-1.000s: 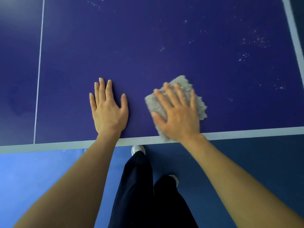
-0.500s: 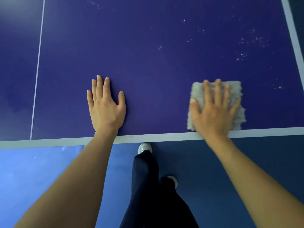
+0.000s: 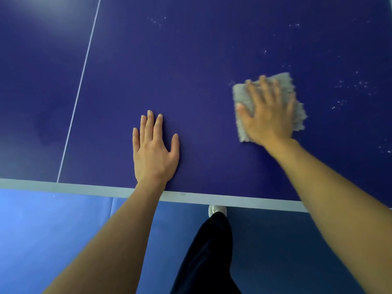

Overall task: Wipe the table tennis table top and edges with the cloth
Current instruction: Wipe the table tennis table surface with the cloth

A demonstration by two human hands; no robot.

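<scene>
The grey cloth (image 3: 244,96) lies flat on the blue table top (image 3: 191,60), set in from the white edge band (image 3: 84,187), at two o'clock from my left hand (image 3: 153,153). My right hand (image 3: 269,115), blurred, presses on it with fingers straight and spread. My left hand rests palm down, fingers straight, holding nothing. White specks (image 3: 350,88) dot the surface at three o'clock of the cloth. A thin white line (image 3: 82,68) runs at ten o'clock of my left hand.

From here my right hand (image 3: 269,119) reads blurred, fingertips unclear; under its palm, much of the cloth (image 3: 241,95) is hidden.
</scene>
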